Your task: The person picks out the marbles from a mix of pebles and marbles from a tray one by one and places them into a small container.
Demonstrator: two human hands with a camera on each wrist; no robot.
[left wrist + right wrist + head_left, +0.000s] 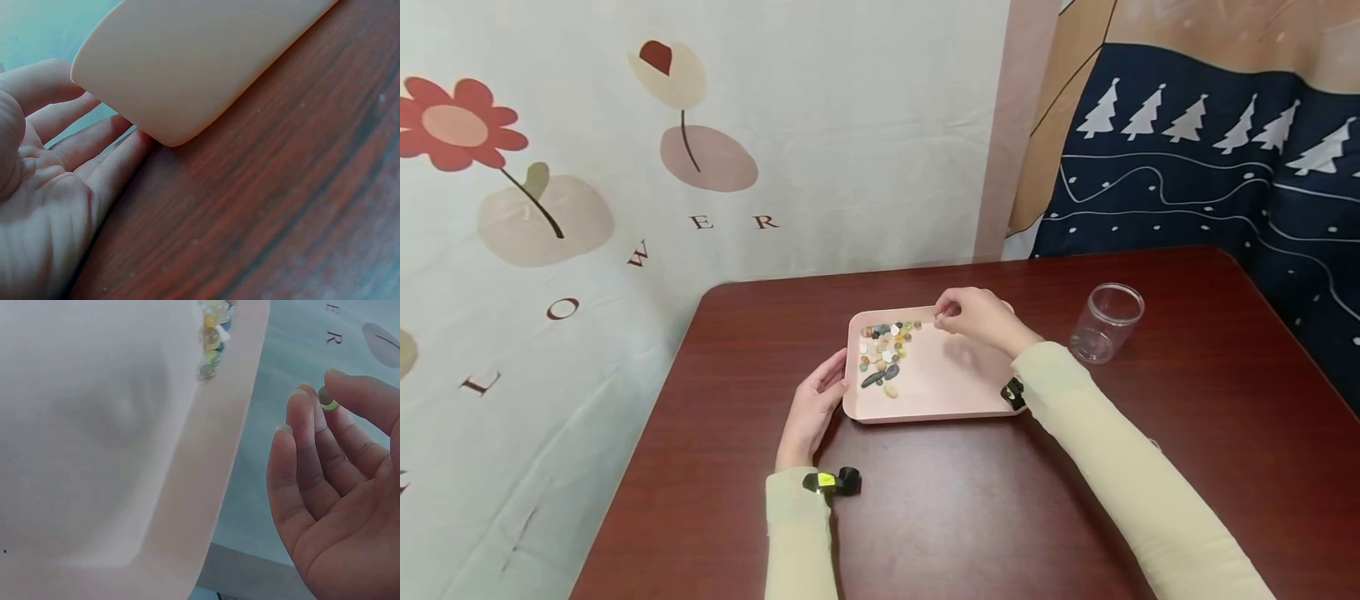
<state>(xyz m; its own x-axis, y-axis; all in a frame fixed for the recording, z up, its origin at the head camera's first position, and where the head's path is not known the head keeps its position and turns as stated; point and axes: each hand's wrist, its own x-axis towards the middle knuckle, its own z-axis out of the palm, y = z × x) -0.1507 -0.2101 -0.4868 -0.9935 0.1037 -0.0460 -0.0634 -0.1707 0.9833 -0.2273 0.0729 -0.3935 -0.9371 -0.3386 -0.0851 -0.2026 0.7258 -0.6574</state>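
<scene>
1. Desk (715, 433): dark red-brown; wood grain is shown close up in L wrist view.
2. Room: desk is backed by pale wall cloth (865, 167), printed w/ flowers; to R, navy cloth (1195, 175) is printed w/ white trees & wavy lines.
3. Writing: letters "L O W E R" can be read on pale wall cloth; another char. is cut off at far L. Yellow label (826, 480) is carried on L wrist strap; text too small to read.
4. Pink tray (955, 392) is set on desk, approx. mid; mixed stones & beads (887, 357) are clustered in its L part.
5. L hand (811, 407): tray's L edge is touched w/ fingers extended.
6. R hand (981, 315): small bead (328, 400) is pinched btwn thumb & fingers, near tray's far edge.
7. Clear glass (1105, 327) is placed R of tray, apart from it.
</scene>
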